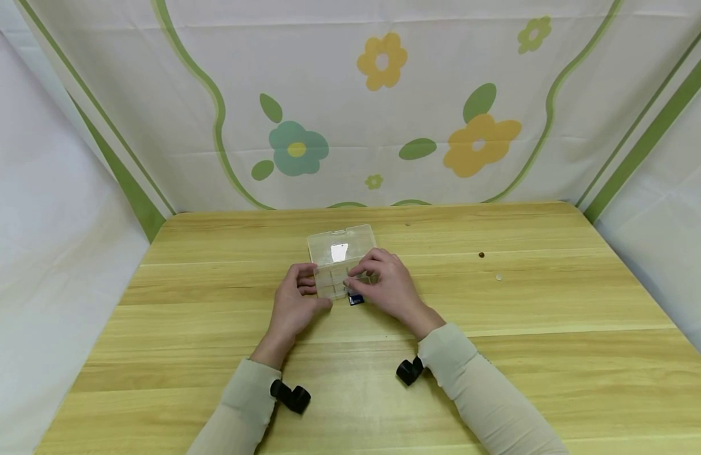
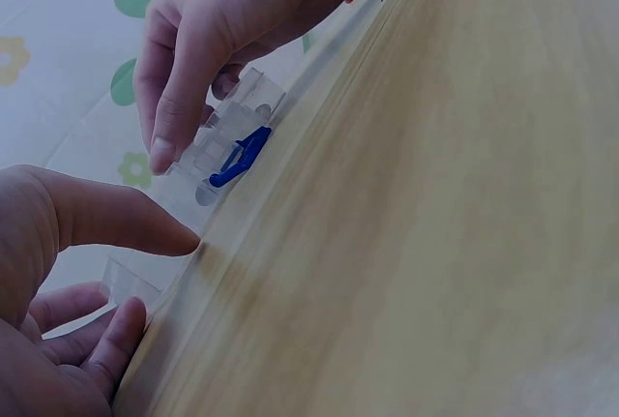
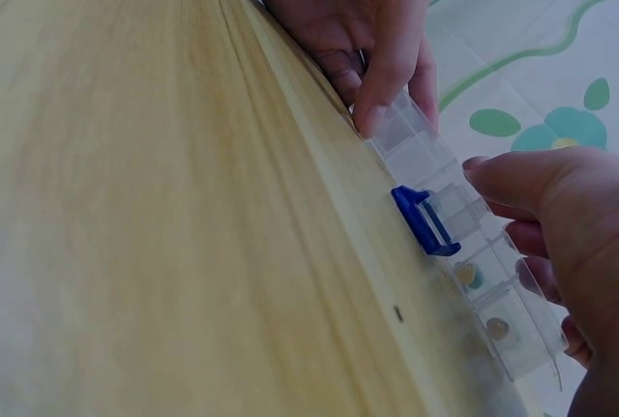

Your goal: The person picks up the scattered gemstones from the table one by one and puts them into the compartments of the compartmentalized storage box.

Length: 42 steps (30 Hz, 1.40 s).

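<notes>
A clear plastic compartment box [image 1: 324, 282] lies on the table with its lid [image 1: 359, 238] raised at the back. Its front carries a blue latch [image 1: 357, 300]. My left hand [image 1: 293, 306] holds the box's left end, thumb at the front corner and fingers along the side. Above the compartments is my right hand [image 1: 393, 287], thumb and fingertips close together; I cannot tell whether something small is between them. The right wrist view shows small round pieces in two compartments, a yellowish-and-teal one [image 3: 469, 275] and a pale brown one [image 3: 497, 328].
To the right on the wooden table [image 1: 555, 379] lie a small dark brown bead [image 1: 481, 254] and a small whitish piece [image 1: 499, 277]. A white cloth with printed flowers [image 1: 339, 101] hangs behind the table's back edge.
</notes>
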Each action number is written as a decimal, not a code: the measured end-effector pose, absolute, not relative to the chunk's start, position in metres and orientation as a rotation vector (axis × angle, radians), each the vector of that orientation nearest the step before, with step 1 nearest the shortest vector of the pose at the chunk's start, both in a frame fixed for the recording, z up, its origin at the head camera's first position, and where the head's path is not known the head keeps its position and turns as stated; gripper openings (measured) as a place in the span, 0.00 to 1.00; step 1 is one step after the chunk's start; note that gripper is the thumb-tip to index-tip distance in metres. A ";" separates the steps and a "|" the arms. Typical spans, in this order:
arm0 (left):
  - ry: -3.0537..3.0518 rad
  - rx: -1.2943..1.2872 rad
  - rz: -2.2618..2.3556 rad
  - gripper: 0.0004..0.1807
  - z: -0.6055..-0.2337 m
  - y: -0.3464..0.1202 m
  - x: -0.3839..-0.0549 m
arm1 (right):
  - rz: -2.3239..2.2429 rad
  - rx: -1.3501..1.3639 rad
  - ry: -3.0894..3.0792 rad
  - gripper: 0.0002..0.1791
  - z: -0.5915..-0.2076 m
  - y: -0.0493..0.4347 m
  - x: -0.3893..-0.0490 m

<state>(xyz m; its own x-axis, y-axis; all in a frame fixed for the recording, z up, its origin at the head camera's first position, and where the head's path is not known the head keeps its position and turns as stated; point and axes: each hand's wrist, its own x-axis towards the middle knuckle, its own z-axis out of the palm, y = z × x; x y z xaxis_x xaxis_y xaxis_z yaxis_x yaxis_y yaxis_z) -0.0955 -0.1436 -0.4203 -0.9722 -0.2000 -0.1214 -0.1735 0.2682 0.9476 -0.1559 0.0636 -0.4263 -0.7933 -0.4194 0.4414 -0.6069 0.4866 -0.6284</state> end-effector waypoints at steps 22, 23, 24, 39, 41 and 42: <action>-2.468 0.354 -1.869 0.43 -0.421 -0.145 -0.096 | 1.367 0.822 -2.441 0.03 -0.423 0.066 -0.160; -2.469 0.353 -1.867 0.43 -0.421 -0.145 -0.096 | 1.379 0.815 -2.428 0.03 -0.423 0.068 -0.161; -2.467 0.355 -1.872 0.43 -0.420 -0.144 -0.096 | 1.391 0.802 -2.417 0.03 -0.423 0.070 -0.162; -2.480 0.371 -1.869 0.44 -0.420 -0.144 -0.096 | 1.372 0.301 -2.564 0.07 -0.423 0.108 -0.189; -2.484 0.367 -1.863 0.43 -0.420 -0.144 -0.096 | 1.348 0.268 -2.585 0.08 -0.424 0.113 -0.192; -2.483 0.366 -1.864 0.43 -0.420 -0.144 -0.096 | 1.349 0.252 -2.593 0.08 -0.424 0.115 -0.194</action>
